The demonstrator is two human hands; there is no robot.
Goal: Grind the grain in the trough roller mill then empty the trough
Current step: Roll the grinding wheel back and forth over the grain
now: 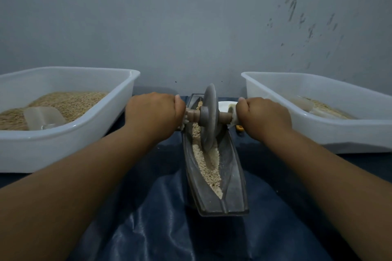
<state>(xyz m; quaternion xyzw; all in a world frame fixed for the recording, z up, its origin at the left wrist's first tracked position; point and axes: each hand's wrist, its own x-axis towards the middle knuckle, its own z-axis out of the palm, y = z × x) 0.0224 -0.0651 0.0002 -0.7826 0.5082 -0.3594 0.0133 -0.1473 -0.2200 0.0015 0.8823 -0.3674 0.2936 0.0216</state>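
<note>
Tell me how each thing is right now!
Left hand: grips the axle.
Right hand: grips the axle.
Wheel: upright in the trough.
Trough: holds partly crushed grain.
Left tub: much grain, scoop inside.
Right tub: a little grain.

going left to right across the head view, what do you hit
white plastic tub heaped with grain → left hand → grey stone grinding wheel in the trough → right hand → white plastic tub on the right

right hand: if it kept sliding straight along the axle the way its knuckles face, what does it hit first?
The right hand grips the axle end, knuckles toward the centre. Going on inward, it would meet the grinding wheel first; only a short bare stretch of axle lies between.
</note>
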